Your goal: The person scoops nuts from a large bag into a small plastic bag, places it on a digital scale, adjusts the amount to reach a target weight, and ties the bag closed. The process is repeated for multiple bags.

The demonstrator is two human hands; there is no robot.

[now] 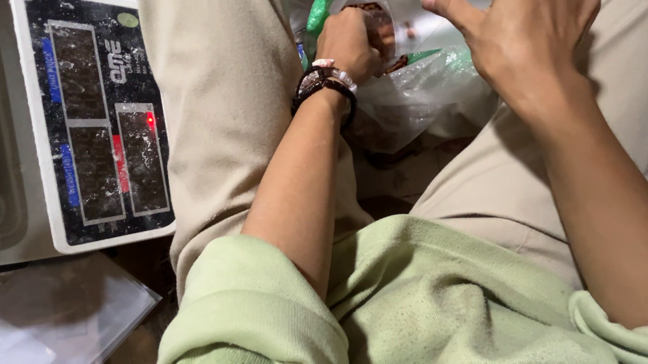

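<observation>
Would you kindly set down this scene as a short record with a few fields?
view: head camera looking down at a seated person's lap
left hand: reaching into the plastic bag, fingers curled, what they grip is hidden
right hand: fingers spread, at the bag's upper edge
bag: clear plastic with green parts, brownish contents, between the knees
wrist: dark bracelet on the left arm
beside the left leg: dusty weighing scale with a red light on
lower left: clear plastic sheets
clothing: beige trousers, light green shirt
</observation>
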